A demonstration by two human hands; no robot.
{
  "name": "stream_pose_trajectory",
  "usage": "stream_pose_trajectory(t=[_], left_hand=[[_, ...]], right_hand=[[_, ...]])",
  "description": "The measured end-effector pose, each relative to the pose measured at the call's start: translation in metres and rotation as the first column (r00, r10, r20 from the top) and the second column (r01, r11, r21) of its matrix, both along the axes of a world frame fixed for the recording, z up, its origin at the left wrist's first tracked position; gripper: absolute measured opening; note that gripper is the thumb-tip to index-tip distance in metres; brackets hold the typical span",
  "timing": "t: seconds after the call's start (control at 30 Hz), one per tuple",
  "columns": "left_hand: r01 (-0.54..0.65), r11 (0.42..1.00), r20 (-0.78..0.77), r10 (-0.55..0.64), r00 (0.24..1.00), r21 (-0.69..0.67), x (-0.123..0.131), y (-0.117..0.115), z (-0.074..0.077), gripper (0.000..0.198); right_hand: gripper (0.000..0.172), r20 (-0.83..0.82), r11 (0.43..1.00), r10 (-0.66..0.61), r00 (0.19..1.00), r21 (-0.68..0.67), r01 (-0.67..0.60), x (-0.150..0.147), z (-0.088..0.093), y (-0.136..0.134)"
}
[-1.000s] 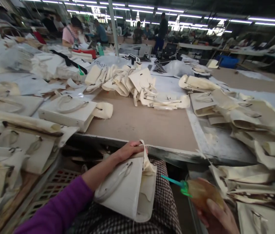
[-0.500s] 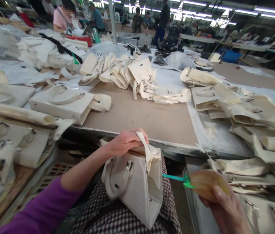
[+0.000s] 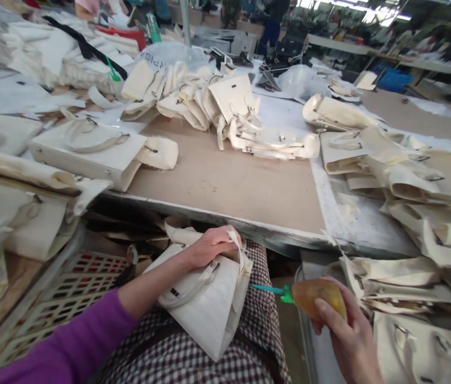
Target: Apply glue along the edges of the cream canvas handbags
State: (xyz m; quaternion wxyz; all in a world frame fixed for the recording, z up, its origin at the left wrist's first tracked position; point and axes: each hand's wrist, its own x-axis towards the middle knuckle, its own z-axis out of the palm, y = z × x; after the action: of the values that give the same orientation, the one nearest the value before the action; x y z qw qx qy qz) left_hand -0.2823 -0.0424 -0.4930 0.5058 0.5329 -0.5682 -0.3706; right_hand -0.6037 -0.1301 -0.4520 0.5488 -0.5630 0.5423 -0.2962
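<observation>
A cream handbag [image 3: 205, 304] rests tilted on my lap, on checked cloth [image 3: 129, 362]. My left hand [image 3: 213, 245] is closed on the bag's upper edge, pinching a loose cream flap at its side. My right hand [image 3: 345, 320] wraps round an amber squeeze bottle [image 3: 319, 298] with a green cap and a thin green nozzle. The nozzle points left at the bag's open side, its tip close to the bag; whether it touches I cannot tell. The bag's handle droops over its front face.
The worktable [image 3: 225, 186] edge runs just beyond my lap. Cream bags [image 3: 245, 117] lie heaped on it, with another pile [image 3: 409, 165] at the right. A plastic crate [image 3: 73, 293] stands low on the left. Near the back is a green bottle [image 3: 153, 29]; people work beyond.
My view has tipped down. The bag has turned and shifted slightly left on my lap, with its open side showing less. My right hand has brought the bottle left.
</observation>
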Motion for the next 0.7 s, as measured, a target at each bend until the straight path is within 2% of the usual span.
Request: stream_pose_trajectory(t=[0.17,0.27,0.4,0.57,0.7], left_hand=[[-0.006,1.0,-0.019,0.007,1.0,0.015,0.001,-0.001,-0.001,0.02],[-0.001,1.0,-0.035,0.001,0.999,0.027,0.001,-0.001,-0.003,0.019],[0.006,0.999,-0.05,-0.004,0.999,0.037,0.002,-0.001,-0.004,0.017],[-0.008,0.998,-0.072,0.012,0.997,0.055,0.003,-0.001,-0.003,0.018],[-0.013,0.998,-0.081,0.018,0.997,0.067,0.003,-0.001,-0.002,0.018]], right_hand=[[0.055,-0.072,0.998,0.052,0.996,0.033,-0.05,0.015,0.01,0.001],[0.055,-0.077,0.997,0.065,0.995,0.035,-0.062,0.019,0.009,-0.001],[0.055,-0.042,0.998,0.063,0.997,0.034,-0.061,0.017,-0.003,-0.005],[0.056,-0.059,0.992,0.121,0.991,0.026,-0.12,0.01,-0.022,-0.012],[0.059,-0.071,0.993,0.121,0.99,-0.002,-0.122,0.008,-0.03,-0.015]])
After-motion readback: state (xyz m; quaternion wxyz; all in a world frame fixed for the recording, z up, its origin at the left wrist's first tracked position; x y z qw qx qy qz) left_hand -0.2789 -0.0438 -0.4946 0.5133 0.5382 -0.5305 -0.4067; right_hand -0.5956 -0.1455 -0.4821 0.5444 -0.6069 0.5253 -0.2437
